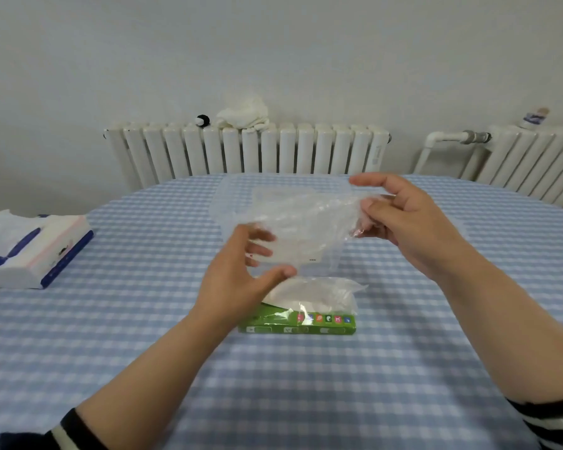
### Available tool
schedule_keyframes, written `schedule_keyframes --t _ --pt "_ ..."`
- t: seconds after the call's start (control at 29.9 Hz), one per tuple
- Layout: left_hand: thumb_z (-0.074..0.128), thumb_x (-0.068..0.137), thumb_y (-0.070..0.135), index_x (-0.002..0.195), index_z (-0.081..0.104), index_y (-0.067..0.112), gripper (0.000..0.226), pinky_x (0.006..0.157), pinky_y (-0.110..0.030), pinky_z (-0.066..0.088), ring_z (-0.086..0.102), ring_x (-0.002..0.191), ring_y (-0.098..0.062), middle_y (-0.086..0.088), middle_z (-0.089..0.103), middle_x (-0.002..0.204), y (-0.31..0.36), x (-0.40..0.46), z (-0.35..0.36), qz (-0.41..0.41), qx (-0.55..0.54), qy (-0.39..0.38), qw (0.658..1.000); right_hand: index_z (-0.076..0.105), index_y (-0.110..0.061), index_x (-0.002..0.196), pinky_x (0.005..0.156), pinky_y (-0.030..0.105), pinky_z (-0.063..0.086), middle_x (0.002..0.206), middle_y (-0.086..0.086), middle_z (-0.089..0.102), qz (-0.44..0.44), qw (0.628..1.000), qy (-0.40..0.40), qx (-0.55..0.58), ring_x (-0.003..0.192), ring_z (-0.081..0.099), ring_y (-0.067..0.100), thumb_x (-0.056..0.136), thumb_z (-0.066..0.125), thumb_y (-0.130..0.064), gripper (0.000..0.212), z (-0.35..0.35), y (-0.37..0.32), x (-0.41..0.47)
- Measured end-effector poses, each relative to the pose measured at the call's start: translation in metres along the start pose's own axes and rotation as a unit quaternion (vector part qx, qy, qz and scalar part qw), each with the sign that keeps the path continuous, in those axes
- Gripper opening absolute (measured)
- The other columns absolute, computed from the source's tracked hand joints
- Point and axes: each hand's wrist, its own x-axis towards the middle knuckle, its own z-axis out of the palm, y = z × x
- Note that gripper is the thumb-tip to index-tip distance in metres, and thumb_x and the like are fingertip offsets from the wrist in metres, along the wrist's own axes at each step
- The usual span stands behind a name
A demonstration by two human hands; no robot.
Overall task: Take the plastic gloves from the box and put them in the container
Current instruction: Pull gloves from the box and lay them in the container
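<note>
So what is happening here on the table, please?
A person holds one thin plastic glove in the air with both hands: the left hand grips its near left edge, the right hand pinches its right end. The glove hangs over a clear container on the checked tablecloth. In front of it lies the green box, with more gloves sticking out of its top. The held glove is not yet in the container.
</note>
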Motion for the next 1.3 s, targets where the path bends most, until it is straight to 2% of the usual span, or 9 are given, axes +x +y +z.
schedule_keyframes --t 0.1,0.2,0.3,0.43,0.6,0.83,1.0,1.17,1.3 --pt "0.065 0.077 0.063 0.113 0.045 0.021 0.059 0.081 -0.029 0.047 0.052 0.099 -0.014 0.016 0.042 0.117 0.017 0.007 -0.013 0.204 0.027 0.215 0.955 0.063 -0.024 0.116 0.067 0.032 0.057 0.055 0.003 0.054 0.004 1.0 0.011 0.024 0.056 0.055 0.017 0.094 0.047 0.004 0.039 0.007 -0.01 0.002" --pt "0.059 0.074 0.075 0.127 0.042 0.016 0.081 0.1 -0.029 0.037 0.044 0.118 -0.018 0.001 0.045 0.126 0.042 0.016 -0.013 0.286 0.146 0.147 0.936 0.068 -0.017 0.105 0.063 0.032 0.055 0.052 0.003 0.053 0.015 0.999 0.025 0.04 0.052 0.052 0.015 0.093 0.047 0.002 0.031 0.02 -0.02 0.005" --pt "0.068 0.076 0.061 0.12 0.057 0.023 0.06 0.091 -0.032 0.047 0.053 0.104 -0.004 0.01 0.061 0.114 0.066 0.023 -0.003 0.202 0.199 0.035 0.958 0.069 -0.01 0.1 0.06 0.028 0.055 0.053 0.003 0.055 0.027 0.999 0.003 0.044 0.053 0.055 0.013 0.095 0.047 0.0 0.025 0.031 -0.028 0.008" --pt "0.073 0.085 0.024 0.084 0.067 0.025 0.007 0.069 -0.025 0.054 0.064 0.068 -0.005 0.008 0.071 0.078 0.082 0.038 -0.006 0.054 -0.02 -0.009 0.998 0.067 -0.011 0.096 0.068 0.028 0.055 0.062 -0.002 0.065 0.009 0.995 0.053 0.083 0.062 0.065 0.013 0.098 0.054 -0.023 0.018 0.032 -0.033 0.013" --pt "0.064 0.092 0.013 0.088 0.061 0.012 0.006 0.06 -0.025 0.055 0.068 0.062 -0.016 -0.001 0.072 0.072 0.093 0.049 -0.012 -0.04 -0.187 -0.063 0.98 0.041 -0.025 0.136 0.1 0.036 0.046 0.127 -0.004 0.058 0.025 0.998 -0.022 -0.048 0.115 0.057 0.01 0.054 0.059 -0.088 0.105 0.039 -0.012 0.017" --pt "0.062 0.093 0.011 0.102 0.053 0.015 0.013 0.054 -0.022 0.051 0.066 0.06 -0.012 0.001 0.075 0.079 0.072 0.069 -0.029 -0.107 -0.19 -0.047 0.975 0.067 -0.009 0.087 0.051 0.025 0.051 0.078 0.009 0.063 0.113 0.991 0.008 0.072 0.068 0.057 0.021 0.074 0.074 -0.034 0.029 0.035 -0.007 0.032" --pt "0.064 0.093 0.015 0.115 0.052 0.017 0.026 0.06 -0.023 0.049 0.064 0.064 -0.007 0.003 0.076 0.087 0.048 0.087 -0.041 -0.146 -0.162 -0.032 0.975 0.065 -0.013 0.083 0.037 0.018 0.035 0.058 -0.006 0.057 0.149 0.989 0.005 0.01 0.042 0.045 0.005 0.088 0.069 -0.023 0.012 0.023 -0.005 0.068" --pt "0.062 0.094 0.013 0.115 0.047 0.015 0.025 0.058 -0.024 0.05 0.065 0.061 -0.008 -0.002 0.071 0.084 0.03 0.112 -0.047 -0.151 -0.067 -0.008 0.986 0.059 -0.016 0.078 0.048 0.022 0.031 0.072 -0.002 0.052 0.103 0.98 -0.009 -0.171 0.055 0.04 0.011 0.089 0.069 -0.028 0.019 0.02 -0.001 0.121" --pt "0.061 0.095 0.021 0.116 0.044 0.017 0.027 0.066 -0.032 0.051 0.064 0.077 -0.017 -0.001 0.065 0.092 0.013 0.126 -0.054 -0.132 0.215 -0.049 0.966 0.057 -0.016 0.075 0.06 0.022 0.04 0.084 -0.001 0.06 0.014 0.938 -0.065 -0.34 0.071 0.053 0.011 0.09 0.066 -0.024 0.019 0.039 0.013 0.153"
